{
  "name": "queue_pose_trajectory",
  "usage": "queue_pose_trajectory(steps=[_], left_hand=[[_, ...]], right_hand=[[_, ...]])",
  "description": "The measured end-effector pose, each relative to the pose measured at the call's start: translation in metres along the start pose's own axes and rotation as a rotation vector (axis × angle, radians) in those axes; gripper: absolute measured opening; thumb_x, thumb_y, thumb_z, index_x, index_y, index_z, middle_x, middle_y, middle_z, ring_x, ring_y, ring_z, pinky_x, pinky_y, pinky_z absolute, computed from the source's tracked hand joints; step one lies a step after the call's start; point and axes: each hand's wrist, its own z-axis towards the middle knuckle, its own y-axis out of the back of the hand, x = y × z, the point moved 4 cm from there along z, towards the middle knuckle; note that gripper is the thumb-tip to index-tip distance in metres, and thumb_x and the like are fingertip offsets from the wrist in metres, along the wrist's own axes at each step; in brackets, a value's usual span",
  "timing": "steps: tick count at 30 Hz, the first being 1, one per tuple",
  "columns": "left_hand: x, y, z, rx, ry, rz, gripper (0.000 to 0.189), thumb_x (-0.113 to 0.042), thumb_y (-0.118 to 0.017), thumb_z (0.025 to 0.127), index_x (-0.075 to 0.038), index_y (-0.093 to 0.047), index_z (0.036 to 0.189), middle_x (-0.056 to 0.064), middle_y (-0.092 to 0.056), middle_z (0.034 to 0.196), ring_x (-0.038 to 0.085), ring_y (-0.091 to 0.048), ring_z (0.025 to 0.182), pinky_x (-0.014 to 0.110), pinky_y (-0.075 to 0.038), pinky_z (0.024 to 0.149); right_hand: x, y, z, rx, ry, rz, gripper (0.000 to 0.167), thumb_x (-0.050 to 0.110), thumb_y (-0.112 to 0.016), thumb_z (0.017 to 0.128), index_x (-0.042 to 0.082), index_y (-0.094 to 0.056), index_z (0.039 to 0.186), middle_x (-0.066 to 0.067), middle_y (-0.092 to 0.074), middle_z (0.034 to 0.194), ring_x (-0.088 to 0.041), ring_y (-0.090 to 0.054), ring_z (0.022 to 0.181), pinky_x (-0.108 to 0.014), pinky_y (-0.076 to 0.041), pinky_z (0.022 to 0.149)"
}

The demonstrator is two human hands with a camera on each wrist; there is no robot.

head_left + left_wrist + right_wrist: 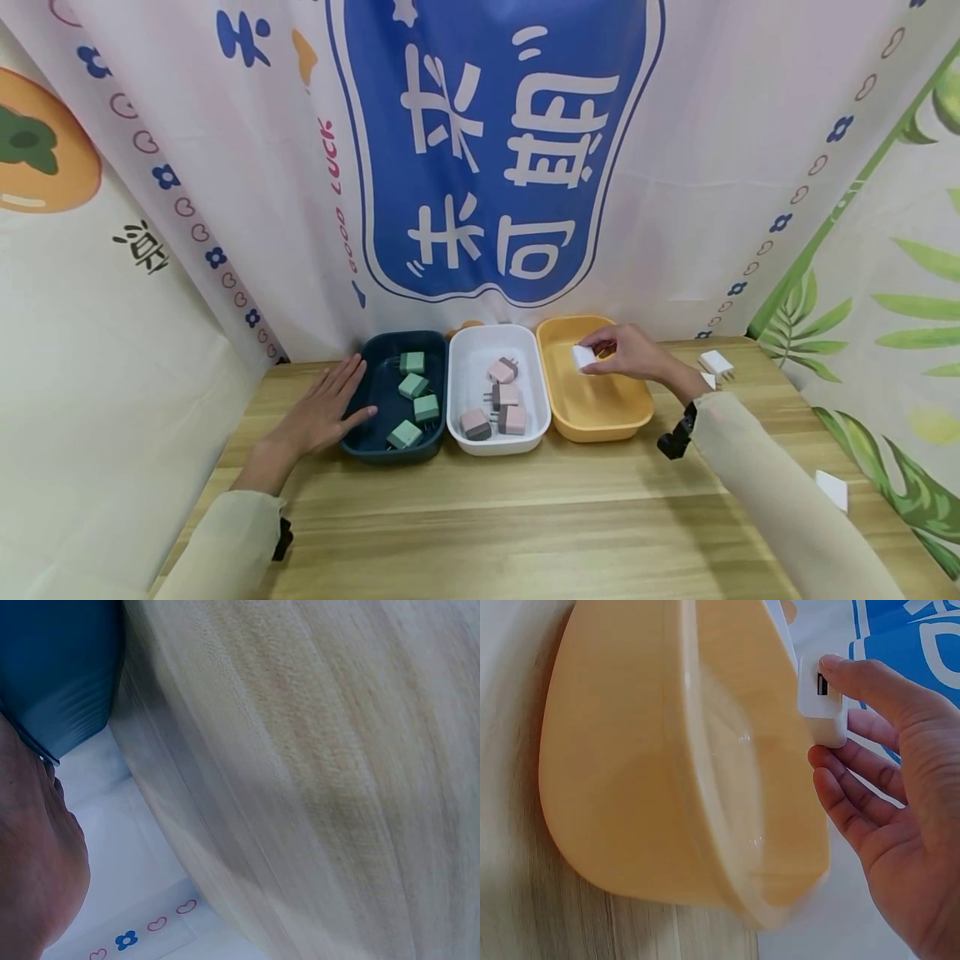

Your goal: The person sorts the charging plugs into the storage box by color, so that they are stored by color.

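Note:
Over the yellow bin (600, 432), my right hand (628, 352) pinches a white USB charger (582, 358) between thumb and fingers. The right wrist view shows the USB port on this charger (821, 701). My left hand (318, 417) rests with spread, straight fingers on the left rim of the dark blue bin (390, 457). Several green chargers (426, 407) lie in that bin. Between the two stands a white bin (498, 448) with several pink and grey chargers (504, 395) inside.
White chargers (716, 363) lie on the wooden table (480, 533) beyond my right wrist, and another white charger (832, 490) sits near the table's right edge. Behind the bins hangs a printed curtain (690, 208).

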Motion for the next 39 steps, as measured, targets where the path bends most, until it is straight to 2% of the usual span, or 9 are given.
queue_pose_trajectory(steps=[8, 16, 20, 26, 39], left_hand=[[0.0, -0.001, 0.001, -0.004, -0.002, 0.004, 0.089, -0.059, -0.046, 0.108, -0.002, -0.015, 0.169, 0.019, -0.009, 0.177, 0.043, -0.011, 0.163, 0.063, -0.01, 0.13], [-0.001, 0.0, 0.002, -0.022, -0.007, 0.001, 0.09, -0.059, -0.047, 0.108, -0.002, -0.015, 0.169, 0.02, -0.009, 0.177, 0.043, -0.012, 0.162, 0.064, -0.01, 0.13], [-0.001, 0.0, 0.002, -0.036, -0.014, -0.012, 0.089, -0.058, -0.048, 0.108, -0.001, -0.016, 0.169, 0.02, -0.011, 0.177, 0.044, -0.013, 0.162, 0.065, -0.011, 0.129], [0.001, 0.0, 0.003, -0.007, -0.004, 0.009, 0.09, -0.06, -0.046, 0.108, -0.002, -0.014, 0.169, 0.019, -0.008, 0.178, 0.043, -0.01, 0.163, 0.064, -0.009, 0.13], [0.002, -0.002, 0.002, -0.003, 0.003, 0.008, 0.089, -0.059, -0.046, 0.108, -0.001, -0.015, 0.169, 0.02, -0.009, 0.177, 0.043, -0.01, 0.163, 0.064, -0.01, 0.13]], right_hand=[[-0.004, -0.009, 0.008, 0.024, -0.001, 0.043, 0.043, 0.026, -0.094, 0.082, 0.004, -0.08, 0.115, -0.008, -0.079, 0.106, -0.019, -0.072, 0.091, -0.029, -0.06, 0.08], [-0.002, -0.016, 0.013, 0.048, -0.012, 0.041, 0.043, 0.026, -0.094, 0.082, 0.003, -0.08, 0.115, -0.009, -0.079, 0.105, -0.018, -0.071, 0.09, -0.028, -0.06, 0.08], [-0.002, -0.018, 0.015, 0.057, -0.024, 0.044, 0.044, 0.024, -0.093, 0.084, 0.0, -0.078, 0.117, -0.011, -0.078, 0.106, -0.022, -0.071, 0.093, -0.031, -0.061, 0.082], [-0.005, -0.019, 0.017, 0.061, -0.047, 0.047, 0.049, 0.021, -0.089, 0.088, -0.007, -0.073, 0.124, -0.022, -0.075, 0.116, -0.028, -0.074, 0.101, -0.038, -0.064, 0.088], [-0.002, -0.017, 0.009, 0.06, -0.052, 0.058, 0.048, 0.019, -0.087, 0.09, -0.008, -0.071, 0.128, -0.027, -0.071, 0.126, -0.038, -0.072, 0.111, -0.045, -0.063, 0.093]])
